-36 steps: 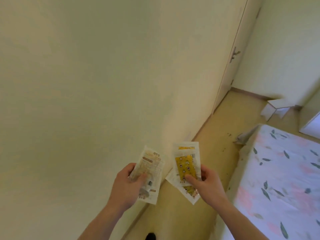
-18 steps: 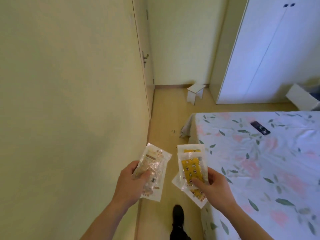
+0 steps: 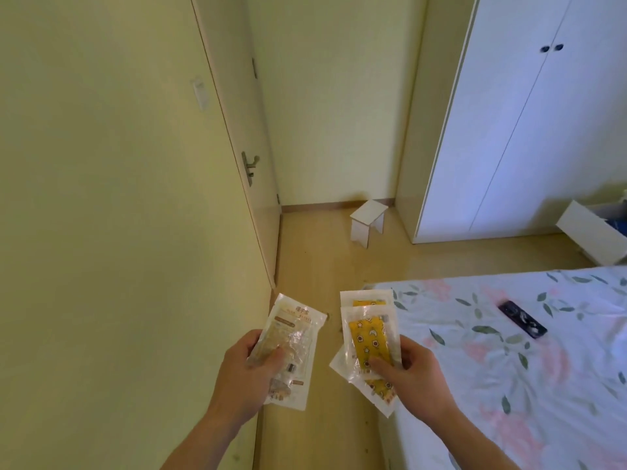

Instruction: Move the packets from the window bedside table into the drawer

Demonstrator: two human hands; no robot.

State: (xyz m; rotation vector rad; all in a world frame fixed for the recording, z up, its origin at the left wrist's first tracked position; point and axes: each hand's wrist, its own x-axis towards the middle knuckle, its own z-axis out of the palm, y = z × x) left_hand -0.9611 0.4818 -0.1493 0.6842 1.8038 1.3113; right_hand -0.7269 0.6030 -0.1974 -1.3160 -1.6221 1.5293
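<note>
So, left hand [image 3: 242, 371] grips pale packet [image 3: 291, 347], right hand [image 3: 412, 374] pinches yellow packets [image 3: 368, 337]. Pickup done; drawer not in sight.

Both hands are raised in front, forearms extended; left hand [image 3: 246, 374] and right hand [image 3: 412, 379] each pinch packets, thumbs on top.
</note>
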